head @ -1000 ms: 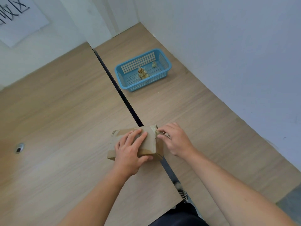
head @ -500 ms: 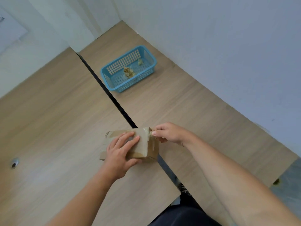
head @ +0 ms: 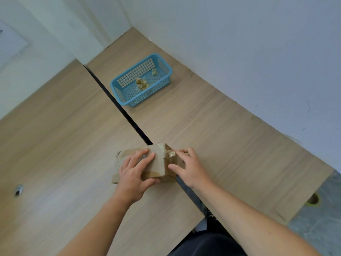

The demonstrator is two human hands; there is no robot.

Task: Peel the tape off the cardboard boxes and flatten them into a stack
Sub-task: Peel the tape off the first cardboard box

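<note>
The box [head: 156, 163] is gripped from above by the left hand [head: 132, 174]. Tape [head: 171, 154] on its right end is touched by the right hand [head: 191, 169]; whether pinched cannot be told.

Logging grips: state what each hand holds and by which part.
The left hand grips the cardboard box across its top, thumb on the near side. The right hand's fingers touch the loose tape at its right end; pinch unconfirmed.

A blue basket [head: 147, 97] stands on a wooden table [head: 221, 135].
</note>
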